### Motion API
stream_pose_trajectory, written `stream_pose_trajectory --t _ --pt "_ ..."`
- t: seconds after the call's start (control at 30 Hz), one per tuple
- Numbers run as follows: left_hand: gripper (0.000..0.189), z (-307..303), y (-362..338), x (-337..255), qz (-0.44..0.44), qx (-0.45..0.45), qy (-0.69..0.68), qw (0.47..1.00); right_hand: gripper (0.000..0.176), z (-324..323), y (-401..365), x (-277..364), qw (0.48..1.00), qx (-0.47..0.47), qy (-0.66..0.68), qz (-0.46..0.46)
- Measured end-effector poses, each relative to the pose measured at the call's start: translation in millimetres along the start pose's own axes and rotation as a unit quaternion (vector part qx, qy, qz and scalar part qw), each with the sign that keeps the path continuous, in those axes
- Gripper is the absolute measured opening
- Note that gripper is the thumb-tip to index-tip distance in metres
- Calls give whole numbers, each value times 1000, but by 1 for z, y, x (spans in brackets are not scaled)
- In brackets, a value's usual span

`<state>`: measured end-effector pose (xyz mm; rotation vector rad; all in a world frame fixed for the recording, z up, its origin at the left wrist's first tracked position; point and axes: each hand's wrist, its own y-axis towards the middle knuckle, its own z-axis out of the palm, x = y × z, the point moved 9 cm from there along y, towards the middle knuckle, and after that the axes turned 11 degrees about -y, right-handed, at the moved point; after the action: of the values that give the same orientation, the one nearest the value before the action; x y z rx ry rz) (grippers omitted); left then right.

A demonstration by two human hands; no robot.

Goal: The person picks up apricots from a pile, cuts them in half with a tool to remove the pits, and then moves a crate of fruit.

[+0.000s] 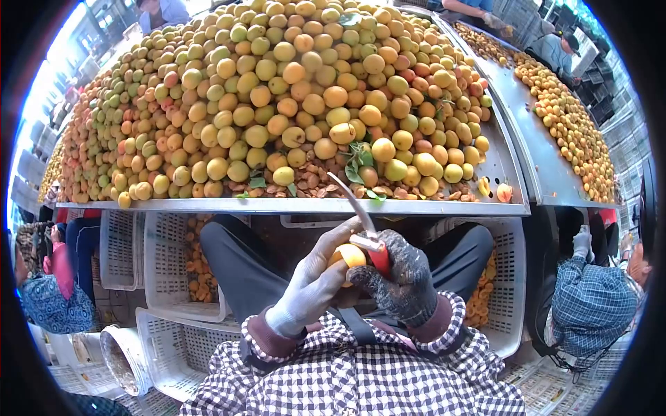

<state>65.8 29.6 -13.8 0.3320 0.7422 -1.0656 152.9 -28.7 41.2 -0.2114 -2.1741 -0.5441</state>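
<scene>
My gloved left hand [309, 277] pinches a yellow-orange apricot [350, 256] over my lap, just in front of the table edge. In my right hand [404, 277], which wears a dark, soiled glove, is a red-handled knife [356, 205]. Its thin curved blade points up and away to the left, overlapping the table rim in this view. The right thumb rests against the apricot, so both hands meet around it. Beyond them rises a large heap of apricots [277, 104], with brown pits [316, 182] and some green leaves [358, 163] along its near side.
The metal table rim [291, 206] runs across in front of me. White plastic crates [163, 267] flank my legs, with apricot pieces [200, 267] inside. A white bucket [125, 360] stands at lower left. Other people sit on both sides, and a second apricot table [548, 163] lies right.
</scene>
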Motion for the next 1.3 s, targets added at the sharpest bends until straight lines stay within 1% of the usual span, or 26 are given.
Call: stream_pose_trajectory --t 0.03,0.13,0.17,0.2,0.27,0.3,0.33,0.4,0.47,0.53,0.57,0.6,0.67,0.7,0.73,0.8,0.83,0.87,0.9,0.93,1.0,1.07,1.13,1.17,1.2,1.3 --pt "57 2 -1 -4 6 6 17 1000 35 1 0 4 1000 -20 -8 -15" --pt "62 -7 -6 -7 14 18 39 999 30 3 4 3 999 -31 -9 24" --pt "64 -6 -5 -10 19 33 47 998 24 1 8 6 999 -37 0 17" --pt "64 -6 -6 -15 19 33 47 998 24 2 9 3 999 -37 0 17" --pt "67 11 -11 -11 -85 77 -33 993 21 1 10 -17 994 -55 -78 51" --pt "63 10 -8 -10 -49 53 -13 997 22 7 11 -23 996 -53 -51 48" --pt "63 10 -6 -8 -51 52 -15 997 22 9 12 -23 996 -52 -52 50" --pt "56 -15 0 2 -81 -73 -38 993 23 17 15 -17 998 -40 -51 22" --pt "50 -23 4 5 -64 -77 -27 995 21 22 17 -24 995 -36 -75 51" --pt "51 -29 8 6 -70 -62 -75 993 19 21 25 -16 981 -46 -190 16" --pt "53 -24 9 2 -67 -61 -66 994 19 20 26 -15 971 -34 -237 28" --pt "53 -25 12 3 -67 -62 -66 994 19 22 28 -17 971 -34 -236 27" --pt "53 -36 17 10 -53 -90 34 994 21 21 27 -17 975 -81 -206 5" --pt "48 -46 24 23 -44 -79 19 996 21 23 29 -11 981 -79 -172 -30" --pt "48 -43 24 17 -44 -81 19 996 21 23 32 -12 982 -77 -172 -29" --pt "40 -35 24 -1 -51 -87 139 985 21 27 40 -15 984 -43 -167 -34" --pt "41 -45 24 9 -87 -120 -11 989 21 25 43 -23 995 -33 -94 8" --pt "41 -47 25 11 -88 -120 -11 989 21 19 43 -21 995 -34 -93 9" --pt "42 -49 26 9 -64 -126 -35 989 21 6 40 -35 993 -63 39 88" --pt "44 -54 26 7 -37 -134 -61 988 21 -1 34 -48 968 -87 170 165" --pt "47 -66 27 10 -24 -146 -40 988 24 -19 26 -34 987 -84 76 117" --pt "44 -69 28 6 18 -205 -73 976 25 -28 23 2 987 -84 -136 -12" --pt "44 -67 27 7 13 -206 -88 974 26 -35 -2 -9 986 -153 -31 61" --pt "44 -69 26 8 5 -211 -91 973 26 -40 -15 -14 978 -190 -37 71" --pt "45 -70 25 9 -1 -216 -94 972 21 -39 -26 -24 960 -209 137 126" --pt "46 -77 22 13 -7 -243 -52 969 17 -32 -26 -31 941 -237 193 142"
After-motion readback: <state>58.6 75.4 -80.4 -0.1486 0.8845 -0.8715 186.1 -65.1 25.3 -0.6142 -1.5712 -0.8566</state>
